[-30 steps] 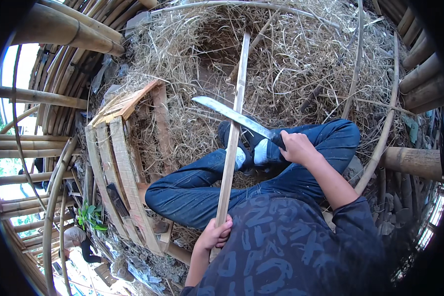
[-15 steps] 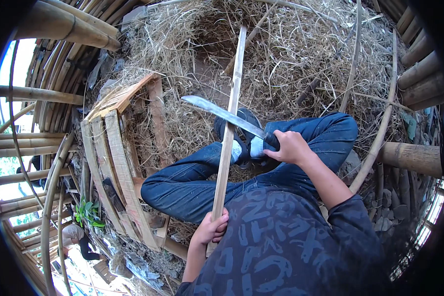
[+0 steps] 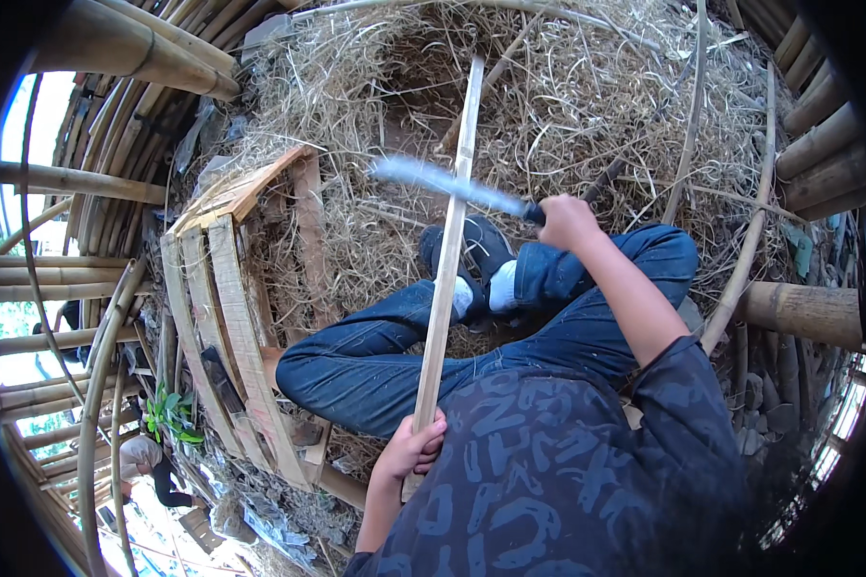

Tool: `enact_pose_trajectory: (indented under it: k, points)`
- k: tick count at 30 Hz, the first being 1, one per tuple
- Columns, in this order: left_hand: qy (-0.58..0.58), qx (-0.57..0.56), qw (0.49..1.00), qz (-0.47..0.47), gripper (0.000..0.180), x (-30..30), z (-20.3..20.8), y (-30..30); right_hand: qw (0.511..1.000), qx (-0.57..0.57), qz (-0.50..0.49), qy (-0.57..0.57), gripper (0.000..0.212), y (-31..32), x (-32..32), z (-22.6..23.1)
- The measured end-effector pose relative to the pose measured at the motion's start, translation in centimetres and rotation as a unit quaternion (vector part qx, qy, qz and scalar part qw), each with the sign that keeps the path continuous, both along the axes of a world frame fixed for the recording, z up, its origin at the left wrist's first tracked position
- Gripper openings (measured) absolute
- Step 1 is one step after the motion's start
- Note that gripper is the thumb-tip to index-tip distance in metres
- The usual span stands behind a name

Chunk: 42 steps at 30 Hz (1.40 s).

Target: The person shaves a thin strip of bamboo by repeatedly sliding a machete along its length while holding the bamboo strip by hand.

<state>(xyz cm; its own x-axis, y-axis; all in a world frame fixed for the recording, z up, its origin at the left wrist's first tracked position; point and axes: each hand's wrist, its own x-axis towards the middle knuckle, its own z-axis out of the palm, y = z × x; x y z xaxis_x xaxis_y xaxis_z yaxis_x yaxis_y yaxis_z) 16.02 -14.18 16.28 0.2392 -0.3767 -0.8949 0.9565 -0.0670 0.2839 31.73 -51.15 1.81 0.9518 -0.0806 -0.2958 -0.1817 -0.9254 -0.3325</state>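
Observation:
Close to my body, my left hand (image 3: 411, 450) is wrapped round the near end of a long, pale bamboo strip (image 3: 445, 288). The strip slants away from me, past my feet, toward the shavings. My right hand (image 3: 568, 222) grips the dark handle of a machete (image 3: 449, 183), right of the strip. The blade, smeared by motion, points left and crosses over the strip beyond my shoes. Whether its edge touches the strip, I cannot tell.
A slatted wooden crate (image 3: 245, 327) stands left of my crossed legs (image 3: 375, 361). Curly shavings (image 3: 577, 125) cover the ground ahead. Bamboo poles (image 3: 823, 313) lie at the right and stack at the left (image 3: 77, 183). Another person (image 3: 144, 457) is at the lower left, beyond the poles.
My right hand has moved the machete farther from my body, along the strip toward its far end. My left hand keeps its place on the strip.

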Motion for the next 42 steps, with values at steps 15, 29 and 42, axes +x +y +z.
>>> enact_pose_trajectory:
  k: [15, 29, 42]
  points:
    - [0.006, -0.019, 1.000, -0.003, 0.018, 0.4, -0.3, 0.6, 0.984, -0.006, 0.180, 0.004, 0.020, 2.9, -3.3, 1.8]
    - [0.032, -0.058, 0.998, 0.017, 0.018, 0.2, -0.8, 1.2, 0.999, 0.030, -0.011, 0.011, 0.036, 4.3, -7.2, 3.5]
    - [0.023, -0.081, 0.996, 0.024, 0.018, -0.3, -0.9, 1.1, 0.778, 0.604, -0.101, 0.141, 0.030, 4.9, -7.9, 4.9]
